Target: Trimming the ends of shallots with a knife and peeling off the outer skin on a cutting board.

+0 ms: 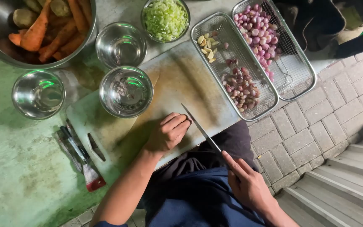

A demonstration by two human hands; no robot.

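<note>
My left hand (pixel 168 133) rests fingers curled on a worn white cutting board (pixel 177 80), pressing down on something small that the fingers hide. My right hand (pixel 247 185) grips the handle of a kitchen knife (pixel 200 128), index finger laid along the spine. The blade points up-left and its tip meets the board right beside my left fingertips. A steel bowl (pixel 125 91) with a few peel scraps sits on the board just above my left hand.
Two wire baskets hold small red shallots (pixel 258 29), garlic cloves (pixel 206 44) and peels (pixel 242 88). A glass bowl of chopped greens (pixel 165 17), two more steel bowls (pixel 121 44) (pixel 38 93), a big bowl of carrots (pixel 43 29) and a peeler (pixel 82 162) lie around. Paving and steps lie right.
</note>
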